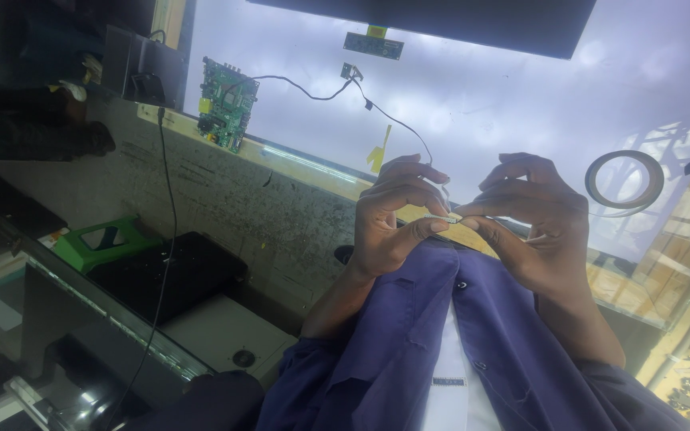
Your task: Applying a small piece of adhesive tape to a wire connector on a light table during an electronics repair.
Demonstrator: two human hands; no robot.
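My left hand (393,215) and my right hand (533,219) meet in front of my blue shirt (409,343). Together their fingertips pinch a small white connector (446,217). From it a thin black cable (397,121) runs up across a large pale reflective panel (505,96) to a small dark part (351,72), then on to a green circuit board (227,102) at the panel's left edge. Both thumbs and forefingers are closed on the connector; the other fingers curl above it.
A roll of clear tape (624,182) lies on the panel to the right. A strip of yellow tape (378,152) sticks near the panel's edge. A small blue board (373,45) sits at the top. A green holder (101,239) and a black case (169,271) sit lower left.
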